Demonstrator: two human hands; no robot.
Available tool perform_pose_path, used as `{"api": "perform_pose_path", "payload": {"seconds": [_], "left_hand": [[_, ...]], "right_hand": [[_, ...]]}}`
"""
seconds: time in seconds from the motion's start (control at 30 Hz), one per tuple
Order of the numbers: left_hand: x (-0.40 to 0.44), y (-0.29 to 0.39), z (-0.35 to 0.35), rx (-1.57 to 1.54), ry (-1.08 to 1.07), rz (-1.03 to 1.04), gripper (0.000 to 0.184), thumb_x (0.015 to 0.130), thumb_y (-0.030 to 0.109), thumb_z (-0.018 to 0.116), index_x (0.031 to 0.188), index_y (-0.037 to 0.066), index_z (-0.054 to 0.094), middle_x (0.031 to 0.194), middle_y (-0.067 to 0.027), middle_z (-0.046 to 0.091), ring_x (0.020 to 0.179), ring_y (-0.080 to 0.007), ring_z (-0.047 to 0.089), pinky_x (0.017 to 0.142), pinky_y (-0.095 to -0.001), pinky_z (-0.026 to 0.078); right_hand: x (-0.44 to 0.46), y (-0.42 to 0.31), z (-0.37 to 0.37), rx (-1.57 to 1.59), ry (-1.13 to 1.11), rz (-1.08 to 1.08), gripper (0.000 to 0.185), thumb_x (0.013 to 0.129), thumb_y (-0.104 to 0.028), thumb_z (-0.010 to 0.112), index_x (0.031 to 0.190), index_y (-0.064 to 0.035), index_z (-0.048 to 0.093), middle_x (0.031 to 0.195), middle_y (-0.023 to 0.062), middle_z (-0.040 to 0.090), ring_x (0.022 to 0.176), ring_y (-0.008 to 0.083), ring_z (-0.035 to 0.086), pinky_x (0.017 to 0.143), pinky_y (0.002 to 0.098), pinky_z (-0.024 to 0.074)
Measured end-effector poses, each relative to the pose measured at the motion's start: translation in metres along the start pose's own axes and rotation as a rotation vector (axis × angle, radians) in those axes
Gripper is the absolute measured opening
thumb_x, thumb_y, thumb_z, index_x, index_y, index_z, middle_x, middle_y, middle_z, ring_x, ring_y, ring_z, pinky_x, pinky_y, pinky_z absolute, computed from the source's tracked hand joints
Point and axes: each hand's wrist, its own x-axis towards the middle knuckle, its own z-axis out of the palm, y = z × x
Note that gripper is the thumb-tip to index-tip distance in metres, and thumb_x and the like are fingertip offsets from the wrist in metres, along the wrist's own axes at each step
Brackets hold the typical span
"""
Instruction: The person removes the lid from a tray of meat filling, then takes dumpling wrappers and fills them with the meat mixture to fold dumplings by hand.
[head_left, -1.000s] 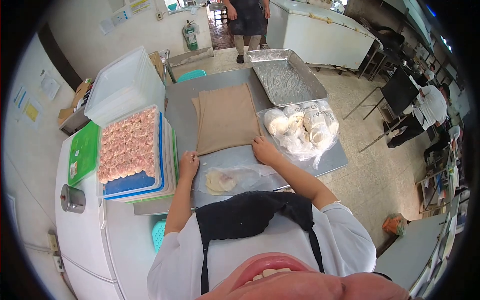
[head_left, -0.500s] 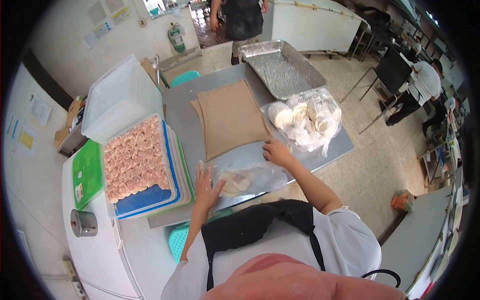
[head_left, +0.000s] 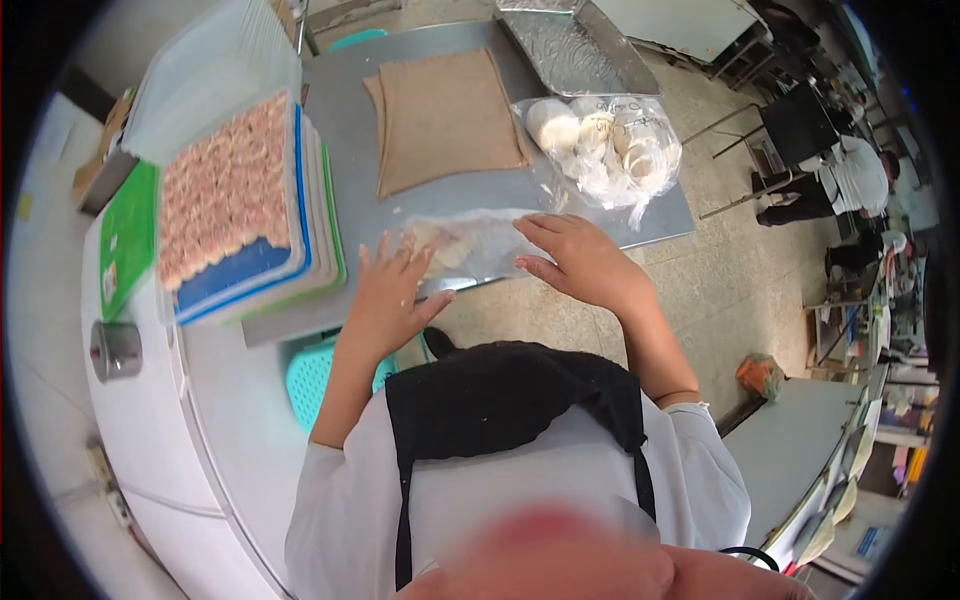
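Hands: left hand (head_left: 385,300) open, fingers spread, pale flecks on them, at the left end of the plastic (head_left: 487,240). Right hand (head_left: 580,260) at its right end, fingers and thumb apart; no firm grip visible, can't tell how much it touches. Plastic lies along the near edge of the surface (head_left: 345,170), pale flat piece (head_left: 445,245) in or under it, can't tell which.

Change: a second ago both hands were at the near corners of the cloth (head_left: 450,120); both are off it now and flank the plastic. Reads as cloth handling paused or done, with work now centred on the plastic and pale piece.

Cloth: brown, layered, flat on the surface just beyond the plastic, neither hand on it. Right of cloth: clear bag (head_left: 610,150) of pale rounds, metal tray (head_left: 585,50) behind it. Left: container (head_left: 230,200) with rows of pinkish pieces on a stack, green lid (head_left: 128,240) beside it, metal pot (head_left: 117,350) nearer.
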Motion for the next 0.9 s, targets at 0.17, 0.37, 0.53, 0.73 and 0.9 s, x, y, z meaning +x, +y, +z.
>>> {"api": "perform_pose_path", "payload": {"seconds": [0.17,0.37,0.53,0.73,0.9], "left_hand": [[-0.029,0.056,0.015,0.06,0.104,-0.112,0.077,0.084,0.059,0.061,0.14,0.007,0.048,0.144,-0.0242,0.043,0.139,-0.0488,0.027,0.109,-0.0679,0.015],[-0.068,0.13,0.043,0.154,0.216,-0.275,0.072,0.089,0.058,0.055,0.131,-0.001,0.055,0.139,-0.0254,0.047,0.136,-0.0471,0.033,0.111,-0.0655,0.014],[-0.109,0.151,0.023,0.161,0.095,-0.381,0.072,0.088,0.057,0.056,0.133,0.001,0.053,0.135,-0.0194,0.055,0.131,-0.0465,0.041,0.112,-0.0654,0.014],[-0.125,0.152,-0.027,0.275,0.216,-0.322,0.081,0.084,0.059,0.061,0.14,0.003,0.046,0.113,-0.0195,0.066,0.13,-0.0449,0.043,0.111,-0.0665,0.013],[-0.136,0.103,-0.045,0.148,0.188,-0.416,0.083,0.084,0.065,0.058,0.135,-0.001,0.051,0.09,-0.0195,0.07,0.121,-0.0483,0.049,0.11,-0.0683,0.014]], "right_hand": [[-0.048,-0.016,-0.013,0.002,0.085,-0.126,0.059,0.091,-0.031,0.065,0.137,-0.0012,0.046,0.143,0.0211,0.044,0.123,0.0404,0.05,0.101,0.0436,0.043],[-0.099,0.001,-0.012,-0.052,0.04,-0.365,0.056,0.093,-0.035,0.06,0.133,0.0028,0.048,0.137,0.0254,0.048,0.121,0.0421,0.052,0.101,0.0446,0.0435],[-0.103,-0.018,-0.017,-0.278,0.083,-0.528,0.048,0.091,-0.033,0.062,0.124,0.0009,0.055,0.119,0.0181,0.062,0.108,0.0344,0.061,0.095,0.0428,0.0469],[-0.079,-0.074,-0.03,-0.077,0.282,-0.544,0.031,0.087,-0.028,0.068,0.108,-0.0058,0.066,0.093,0.0122,0.069,0.09,0.0307,0.065,0.081,0.0393,0.0513],[-0.02,-0.09,-0.014,-0.161,0.174,-0.644,0.022,0.086,-0.025,0.068,0.097,-0.0063,0.068,0.089,0.01,0.068,0.082,0.0292,0.066,0.073,0.0384,0.0519]]}}
